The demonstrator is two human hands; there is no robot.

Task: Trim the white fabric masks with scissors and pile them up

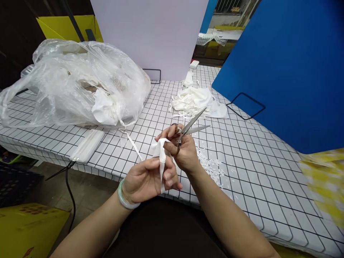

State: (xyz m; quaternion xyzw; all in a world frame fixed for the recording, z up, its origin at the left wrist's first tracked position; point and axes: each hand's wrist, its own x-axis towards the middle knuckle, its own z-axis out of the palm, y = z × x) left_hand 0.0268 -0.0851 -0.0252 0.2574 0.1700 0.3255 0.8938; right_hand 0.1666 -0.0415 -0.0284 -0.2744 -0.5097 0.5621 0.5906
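Note:
My left hand (147,179) pinches a white strip of fabric (162,157) between thumb and fingers, with one end hanging down past the palm. A jade-green bangle (125,197) circles that wrist. Close beside it, my right hand (184,152) is closed around the handles of metal scissors (189,126). Their blades are parted and point up and away to the right, off the fabric. The right fingertips reach the upper part of the fabric. From the fabric a thin white tie (133,145) trails left towards the plastic bag.
A large clear plastic bag (67,82) of white fabric pieces fills the left. Beyond my hands lies a white fabric pile (195,100). Small white scraps (212,166) litter the checked tablecloth (249,179). A white power strip (88,146) sits at the front left edge. A blue panel (282,71) stands right.

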